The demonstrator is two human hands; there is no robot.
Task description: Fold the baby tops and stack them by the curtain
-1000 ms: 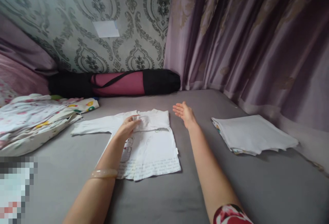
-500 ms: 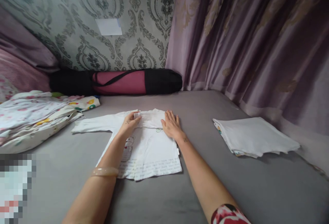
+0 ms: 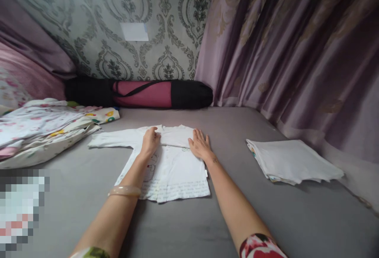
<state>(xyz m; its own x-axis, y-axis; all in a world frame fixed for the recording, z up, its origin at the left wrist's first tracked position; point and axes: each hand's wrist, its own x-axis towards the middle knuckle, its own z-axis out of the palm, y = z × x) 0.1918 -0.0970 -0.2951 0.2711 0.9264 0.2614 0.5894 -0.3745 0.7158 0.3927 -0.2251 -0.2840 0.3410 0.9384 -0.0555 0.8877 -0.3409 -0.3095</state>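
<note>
A small white long-sleeved shirt (image 3: pixel 183 167) lies front up on the grey sheet, with a drawn bear figure and rows of small print along its hem. One sleeve is folded across the chest; the other stretches out to the left. My left hand (image 3: pixel 150 143) is at the cuff of the folded sleeve, its fingers curled together on the cloth and partly hidden. Flat on the fold at the right shoulder rests my right hand (image 3: pixel 200 144), fingers stretched out.
A folded white cloth stack (image 3: pixel 293 159) lies to the right. On the left is a heap of printed clothes (image 3: pixel 44 131). A long black and maroon bag (image 3: pixel 142 93) lies along the wall, and purple curtains (image 3: pixel 266 45) hang at the right. A blurred patch covers the lower left corner.
The folded sleeve now lies flatter and straighter across the chest. My left hand's fingers have drawn closer together at the cuff. My right hand stays at the shoulder. The view has shifted slightly.
</note>
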